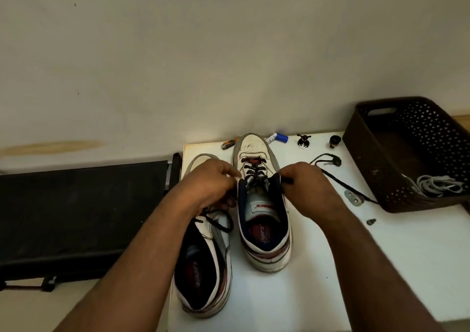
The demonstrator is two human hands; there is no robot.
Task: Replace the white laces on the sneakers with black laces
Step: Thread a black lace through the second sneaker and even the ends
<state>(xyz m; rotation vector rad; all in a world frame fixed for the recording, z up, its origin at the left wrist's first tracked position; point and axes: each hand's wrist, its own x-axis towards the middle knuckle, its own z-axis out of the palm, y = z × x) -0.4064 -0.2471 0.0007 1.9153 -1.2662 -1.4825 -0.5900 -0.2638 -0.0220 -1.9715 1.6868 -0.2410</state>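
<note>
2 hands (207, 183), 2 sneakers (263, 219)

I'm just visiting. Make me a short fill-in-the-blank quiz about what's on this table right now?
1. Both hands, left and right, work at the right sneaker, whose laces are ____ in colour.
2. The pale laces lie inside the dark ____.
3. The left sneaker lies beside the right one, on its ____ side.

Missing words: black; basket; left

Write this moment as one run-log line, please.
stage: lacing right sneaker | left hand: pinches black lace | right hand: pinches lace end | white laces: in basket
</note>
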